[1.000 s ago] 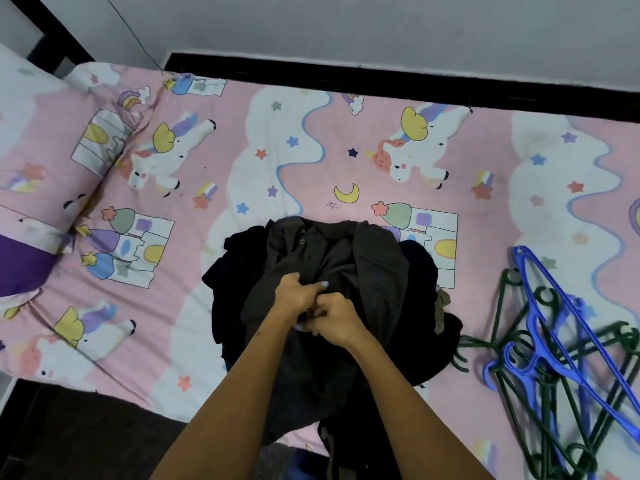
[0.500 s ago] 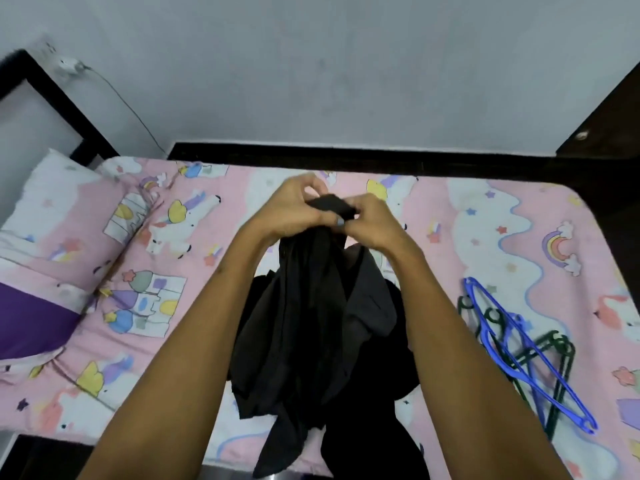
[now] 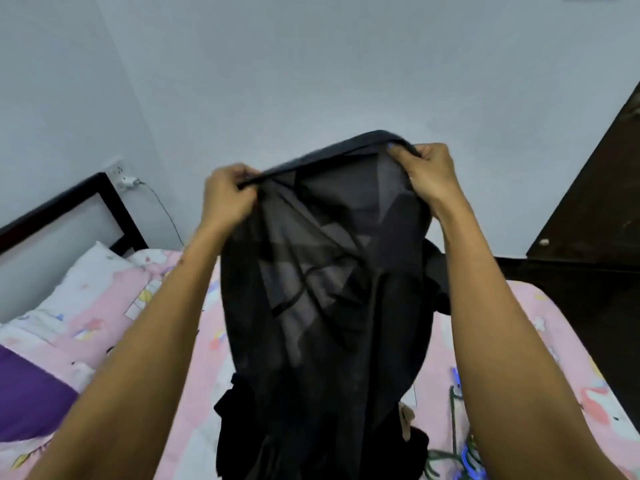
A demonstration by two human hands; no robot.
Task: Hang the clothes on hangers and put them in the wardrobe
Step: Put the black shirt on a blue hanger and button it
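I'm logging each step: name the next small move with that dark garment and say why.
Probably free the right hand and reach for a hanger: both hands pinch the dark garment spread open by its top edge, left hand included, and no hanger is in it yet.

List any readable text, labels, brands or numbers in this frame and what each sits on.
None readable.
Dark shirt, held up by the left hand and right hand: no tag or print shows.
Bedsheet: cartoon pictures only, blurred, no lettering.
Wall charger: too small to show any marking.
Dark wardrobe: no label visible.
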